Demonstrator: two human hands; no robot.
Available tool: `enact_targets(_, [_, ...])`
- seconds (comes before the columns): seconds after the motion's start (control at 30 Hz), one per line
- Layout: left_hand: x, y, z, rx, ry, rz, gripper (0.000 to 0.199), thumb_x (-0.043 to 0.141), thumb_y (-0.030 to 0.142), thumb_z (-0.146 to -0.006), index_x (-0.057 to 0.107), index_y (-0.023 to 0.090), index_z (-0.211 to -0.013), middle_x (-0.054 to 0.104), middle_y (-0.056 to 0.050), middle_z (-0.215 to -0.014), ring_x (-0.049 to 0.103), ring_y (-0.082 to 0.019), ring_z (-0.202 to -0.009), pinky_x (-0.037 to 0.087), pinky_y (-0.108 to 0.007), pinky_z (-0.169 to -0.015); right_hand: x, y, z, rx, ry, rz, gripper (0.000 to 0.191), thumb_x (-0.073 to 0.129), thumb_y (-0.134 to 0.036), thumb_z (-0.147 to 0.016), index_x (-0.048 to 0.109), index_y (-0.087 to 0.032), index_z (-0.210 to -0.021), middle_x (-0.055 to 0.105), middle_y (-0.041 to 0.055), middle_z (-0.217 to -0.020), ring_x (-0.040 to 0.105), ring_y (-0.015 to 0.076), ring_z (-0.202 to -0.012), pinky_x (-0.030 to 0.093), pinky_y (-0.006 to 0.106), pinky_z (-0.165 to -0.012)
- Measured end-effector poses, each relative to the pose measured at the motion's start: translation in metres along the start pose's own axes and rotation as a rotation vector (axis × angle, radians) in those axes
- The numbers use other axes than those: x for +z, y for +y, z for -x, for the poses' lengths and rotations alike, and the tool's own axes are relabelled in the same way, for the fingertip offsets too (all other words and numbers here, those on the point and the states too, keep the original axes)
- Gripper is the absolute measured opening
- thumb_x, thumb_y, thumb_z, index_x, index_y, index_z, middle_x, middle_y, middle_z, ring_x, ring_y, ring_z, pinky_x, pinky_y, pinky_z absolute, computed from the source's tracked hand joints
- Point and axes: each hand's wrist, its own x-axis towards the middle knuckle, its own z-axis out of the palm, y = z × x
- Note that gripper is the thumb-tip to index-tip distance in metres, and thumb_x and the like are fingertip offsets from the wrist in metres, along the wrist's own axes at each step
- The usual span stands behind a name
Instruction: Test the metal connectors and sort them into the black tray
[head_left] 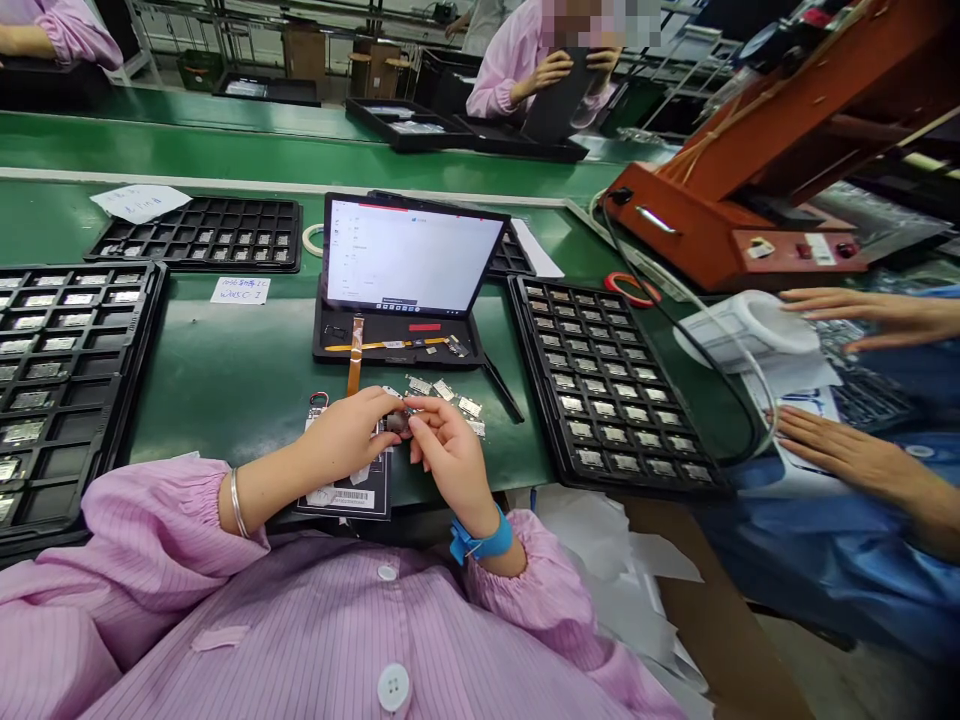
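My left hand (351, 432), with a silver bangle, and my right hand (452, 452), with a blue wrist strap, meet over the table. Between their pinched fingertips is a small circuit board (399, 422), mostly covered by the fingers. Several small silver circuit boards (444, 390) lie loose just beyond my right hand. Under my left hand rests a flat black battery-like pack (367, 503) with a barcode label. An orange flex cable (355, 368) runs from the lit display (412, 255) toward my left hand. The display leans upright on a black base (397, 355).
Black compartment trays with boards stand at left (154, 330), back left (247, 265) and right (540, 390). A black pen-like tool (504, 388) lies near the right tray. A co-worker's hands (847, 450) are beside a white roll (780, 325); an orange machine (720, 225) stands behind.
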Motion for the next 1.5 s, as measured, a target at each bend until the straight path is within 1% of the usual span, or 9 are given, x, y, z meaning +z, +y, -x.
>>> enact_targets(0.17, [-0.011,0.007,0.003,-0.014,0.020,-0.028,0.037,0.068,0.017,-0.082,0.057,0.019,-0.117,0.058,-0.007,-0.110,0.060,-0.021,-0.097,0.048,-0.034,-0.083,0.001,-0.001,0.000,0.022,0.036,0.018,0.026,0.056,-0.035,-0.090,0.059,-0.018,-0.108,0.059,-0.0015,-0.070,0.051,0.0084,-0.049,0.036,0.022,-0.043])
enact_targets(0.33, [-0.028,0.012,0.006,-0.235,-0.095,-0.041,0.041,0.067,0.028,-0.082,0.055,0.018,-0.120,0.059,0.002,-0.070,0.059,-0.019,-0.066,0.038,-0.029,-0.058,0.002,-0.003,0.000,0.027,0.060,0.011,0.025,0.057,-0.036,-0.088,0.060,-0.017,-0.105,0.061,-0.0008,-0.070,0.050,0.0078,-0.047,0.036,0.022,-0.042])
enact_targets(0.4, [-0.031,0.012,0.006,-0.274,-0.148,-0.043,0.041,0.066,0.031,-0.083,0.055,0.017,-0.120,0.058,0.004,-0.063,0.058,-0.019,-0.061,0.034,-0.028,-0.055,0.002,-0.004,0.000,0.030,0.069,0.007,0.025,0.058,-0.036,-0.088,0.060,-0.017,-0.104,0.061,-0.0010,-0.069,0.049,0.0074,-0.046,0.036,0.022,-0.042])
enact_targets(1.13, [-0.031,0.012,0.004,-0.296,-0.170,-0.075,0.031,0.066,0.031,-0.083,0.060,0.017,-0.110,0.061,0.002,-0.067,0.058,-0.019,-0.063,0.033,-0.028,-0.057,0.003,-0.004,0.002,0.033,0.095,-0.014,0.020,0.059,-0.033,-0.089,0.062,-0.018,-0.101,0.061,-0.0017,-0.069,0.049,0.0068,-0.046,0.036,0.022,-0.043])
enact_targets(1.23, [-0.031,0.009,0.004,-0.283,-0.165,-0.077,0.032,0.066,0.033,-0.082,0.059,0.019,-0.110,0.062,0.002,-0.067,0.059,-0.019,-0.064,0.034,-0.028,-0.057,0.002,-0.011,0.004,0.046,0.130,-0.038,0.020,0.059,-0.034,-0.087,0.063,-0.018,-0.099,0.059,-0.0032,-0.062,0.046,0.0063,-0.042,0.033,0.021,-0.039])
enact_targets(1.3, [-0.031,0.008,0.004,-0.285,-0.165,-0.071,0.032,0.066,0.035,-0.082,0.059,0.019,-0.109,0.062,0.002,-0.067,0.059,-0.019,-0.064,0.034,-0.028,-0.057,-0.001,-0.019,0.007,0.116,0.085,-0.096,0.022,0.059,-0.036,-0.087,0.064,-0.017,-0.098,0.054,-0.0057,-0.051,0.040,0.0056,-0.036,0.028,0.019,-0.035])
enact_targets(1.37, [-0.031,0.008,0.004,-0.294,-0.170,-0.060,0.031,0.067,0.034,-0.082,0.059,0.019,-0.108,0.061,0.002,-0.067,0.059,-0.019,-0.064,0.034,-0.028,-0.057,-0.004,-0.028,0.011,0.271,-0.066,-0.193,0.028,0.058,-0.037,-0.087,0.065,-0.016,-0.104,0.053,-0.0065,-0.046,0.036,0.0054,-0.031,0.023,0.019,-0.031])
enact_targets(1.43, [-0.031,0.008,0.004,-0.295,-0.172,-0.052,0.031,0.067,0.033,-0.082,0.059,0.019,-0.108,0.061,0.003,-0.066,0.058,-0.018,-0.064,0.034,-0.028,-0.057,-0.006,-0.036,0.014,0.431,-0.230,-0.293,0.037,0.058,-0.036,-0.085,0.062,-0.015,-0.115,0.058,-0.0051,-0.049,0.038,0.0059,-0.030,0.022,0.018,-0.029])
enact_targets(1.5, [-0.031,0.007,0.004,-0.292,-0.172,-0.053,0.031,0.067,0.033,-0.082,0.059,0.019,-0.108,0.060,0.003,-0.066,0.058,-0.018,-0.063,0.034,-0.028,-0.057,-0.007,-0.040,0.014,0.510,-0.304,-0.358,0.042,0.059,-0.036,-0.084,0.061,-0.014,-0.119,0.062,-0.0035,-0.054,0.041,0.0063,-0.030,0.022,0.018,-0.028])
